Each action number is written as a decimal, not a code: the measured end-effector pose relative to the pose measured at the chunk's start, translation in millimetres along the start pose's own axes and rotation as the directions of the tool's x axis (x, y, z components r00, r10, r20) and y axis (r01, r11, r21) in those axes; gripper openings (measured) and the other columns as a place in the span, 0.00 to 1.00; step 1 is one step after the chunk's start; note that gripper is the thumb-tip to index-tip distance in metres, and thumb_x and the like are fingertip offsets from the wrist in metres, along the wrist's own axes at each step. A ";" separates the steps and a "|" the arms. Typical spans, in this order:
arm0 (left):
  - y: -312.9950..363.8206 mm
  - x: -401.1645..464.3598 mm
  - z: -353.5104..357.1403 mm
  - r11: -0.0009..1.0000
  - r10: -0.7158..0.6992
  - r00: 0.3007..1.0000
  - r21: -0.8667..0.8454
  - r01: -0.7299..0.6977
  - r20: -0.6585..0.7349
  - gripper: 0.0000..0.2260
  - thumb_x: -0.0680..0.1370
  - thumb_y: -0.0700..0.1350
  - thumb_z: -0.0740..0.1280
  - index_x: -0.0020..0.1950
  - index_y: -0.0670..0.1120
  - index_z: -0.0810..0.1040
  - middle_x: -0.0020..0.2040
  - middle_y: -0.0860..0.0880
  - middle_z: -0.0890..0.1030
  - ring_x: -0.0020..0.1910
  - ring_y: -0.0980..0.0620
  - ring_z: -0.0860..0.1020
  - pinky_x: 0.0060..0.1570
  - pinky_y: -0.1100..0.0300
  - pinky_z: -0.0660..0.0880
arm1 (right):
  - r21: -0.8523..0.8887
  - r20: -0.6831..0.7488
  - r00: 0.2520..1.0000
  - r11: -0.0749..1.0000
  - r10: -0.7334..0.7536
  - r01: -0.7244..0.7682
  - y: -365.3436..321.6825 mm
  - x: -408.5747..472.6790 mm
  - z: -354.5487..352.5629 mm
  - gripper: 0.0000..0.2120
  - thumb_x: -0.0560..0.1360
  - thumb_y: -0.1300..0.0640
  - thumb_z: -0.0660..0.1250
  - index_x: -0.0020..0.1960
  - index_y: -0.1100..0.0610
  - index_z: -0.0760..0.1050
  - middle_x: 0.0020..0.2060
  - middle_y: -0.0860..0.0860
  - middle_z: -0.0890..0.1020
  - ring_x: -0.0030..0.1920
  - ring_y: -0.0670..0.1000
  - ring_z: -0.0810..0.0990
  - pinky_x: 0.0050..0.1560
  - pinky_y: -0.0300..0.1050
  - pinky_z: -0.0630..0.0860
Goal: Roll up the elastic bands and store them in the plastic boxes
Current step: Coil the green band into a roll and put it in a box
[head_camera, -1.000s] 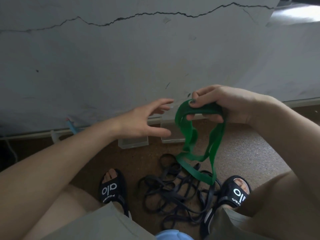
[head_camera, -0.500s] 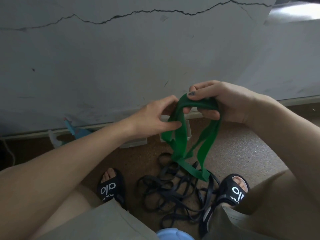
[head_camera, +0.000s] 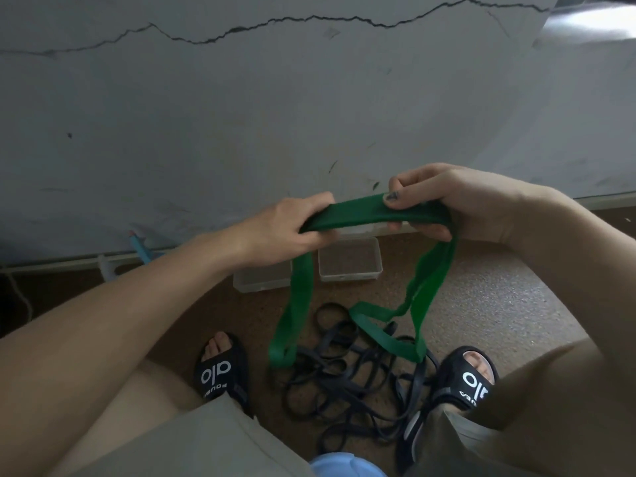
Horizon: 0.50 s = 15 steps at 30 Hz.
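Green elastic band (head_camera: 371, 211) pulled flat between left hand (head_camera: 292, 225) and right hand (head_camera: 447, 201), each grip pinched closed on it, loops hanging over black bands (head_camera: 351, 380) on floor, likely straightening before rolling; clear plastic boxes (head_camera: 349, 259) waiting beyond.

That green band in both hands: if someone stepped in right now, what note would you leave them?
Left hand and right hand each grip the green band, stretched between them, its loops hanging down.
Black bands lie tangled on the floor between the feet.
Two plastic boxes stand by the wall, no bands visible inside.
Done: green band picked up.
Left: roll it, box it, then the black ones.
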State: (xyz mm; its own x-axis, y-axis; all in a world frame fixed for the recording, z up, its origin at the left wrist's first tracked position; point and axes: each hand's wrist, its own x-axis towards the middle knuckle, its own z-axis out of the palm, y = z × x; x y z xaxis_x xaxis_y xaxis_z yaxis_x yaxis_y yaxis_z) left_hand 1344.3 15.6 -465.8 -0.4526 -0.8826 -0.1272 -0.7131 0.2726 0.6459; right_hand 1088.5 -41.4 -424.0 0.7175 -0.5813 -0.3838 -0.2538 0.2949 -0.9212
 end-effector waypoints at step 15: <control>-43.0 -23.2 -17.8 0.859 -0.219 0.975 0.483 0.170 0.047 0.08 0.80 0.48 0.68 0.58 0.50 0.73 0.44 0.49 0.77 0.40 0.50 0.76 0.39 0.51 0.73 | -0.166 -0.024 0.977 0.963 0.210 -0.211 13.7 -11.8 -25.3 0.11 0.74 0.54 0.71 0.40 0.58 0.71 0.33 0.56 0.78 0.21 0.49 0.68 0.20 0.36 0.67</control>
State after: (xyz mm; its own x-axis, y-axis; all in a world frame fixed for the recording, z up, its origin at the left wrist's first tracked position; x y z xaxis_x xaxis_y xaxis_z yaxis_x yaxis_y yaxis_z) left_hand 1395.0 17.5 -477.2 -0.3100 -0.9019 -0.3008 -0.9480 0.2694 0.1694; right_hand 1060.1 -49.7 -433.8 0.6323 -0.5249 -0.5699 -0.5035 0.2807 -0.8171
